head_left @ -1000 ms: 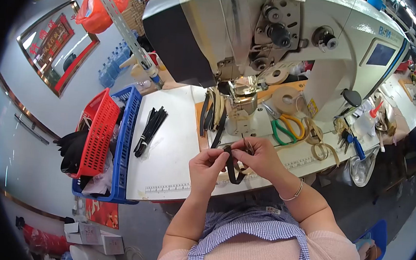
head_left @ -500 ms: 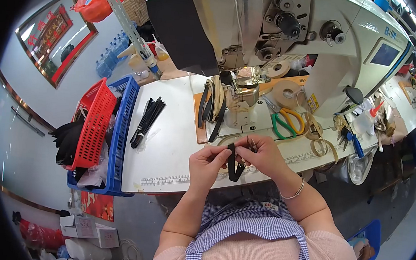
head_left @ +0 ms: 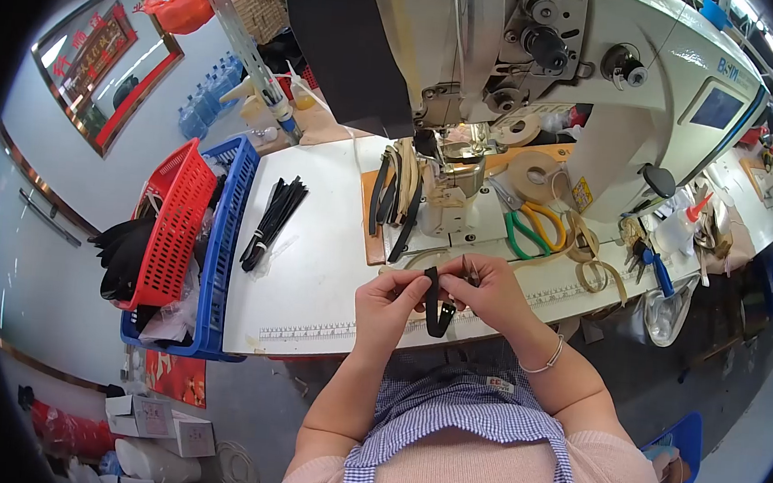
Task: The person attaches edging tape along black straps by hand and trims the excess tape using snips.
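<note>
A black strap (head_left: pixel 433 311) hangs in a loop between my two hands, just over the front edge of the white table (head_left: pixel 311 281). My left hand (head_left: pixel 388 303) pinches it at its upper left. On the other side, my right hand (head_left: pixel 484 290) has thumb and forefinger closed on the strap, and a thin pointed metal tool sticks up from its fingers. Behind my hands is the sewing machine (head_left: pixel 448 210), with black and beige strips (head_left: pixel 397 188) hanging left of its post. A bundle of black strips (head_left: pixel 273 224) lies further left.
Green and yellow-handled scissors (head_left: pixel 532 232), tape rolls (head_left: pixel 533 175) and a blue-handled tool (head_left: pixel 658 272) lie to the right. Red (head_left: pixel 174 234) and blue (head_left: pixel 222 256) baskets stand at the left edge. A printed ruler (head_left: pixel 307 331) runs along the front.
The view has shifted, so the table and baskets sit differently in it. Both hands still hold the strap, whose loop now hangs more upright and narrower.
</note>
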A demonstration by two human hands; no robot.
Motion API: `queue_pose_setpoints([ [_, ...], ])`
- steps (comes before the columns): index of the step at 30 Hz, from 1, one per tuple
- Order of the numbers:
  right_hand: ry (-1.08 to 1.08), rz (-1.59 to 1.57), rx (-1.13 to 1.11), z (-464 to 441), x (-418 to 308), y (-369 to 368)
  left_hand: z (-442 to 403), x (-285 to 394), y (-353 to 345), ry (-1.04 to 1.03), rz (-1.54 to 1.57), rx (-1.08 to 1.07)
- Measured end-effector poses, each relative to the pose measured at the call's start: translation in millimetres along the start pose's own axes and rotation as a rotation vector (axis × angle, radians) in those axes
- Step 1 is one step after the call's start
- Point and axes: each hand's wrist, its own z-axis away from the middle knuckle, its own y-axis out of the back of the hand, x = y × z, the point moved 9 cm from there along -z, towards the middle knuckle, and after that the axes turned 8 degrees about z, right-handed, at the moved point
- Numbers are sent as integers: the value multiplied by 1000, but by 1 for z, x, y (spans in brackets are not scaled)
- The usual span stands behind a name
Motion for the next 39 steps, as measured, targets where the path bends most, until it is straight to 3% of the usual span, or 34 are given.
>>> queue_pose_setpoints([
  [10, 29, 40, 79, 0, 6, 1, 0, -4, 1, -31, 38, 61],
  [14, 161, 108, 189, -3, 1, 7, -8, -15, -4, 14, 114, 1],
  [19, 146, 251, 126, -23, -10, 19, -43, -9, -16, 147, 147, -148],
  [24, 231, 125, 176, -46, -42, 30, -90, 10, -29, 150, 239, -93],
  [31, 277, 63, 280, -63, -56, 47, -123, 19, -35, 253, 148, -19],
  [39, 268, 60, 296, -66, -48, 52, -130, 39, -44, 211, -81, -120],
])
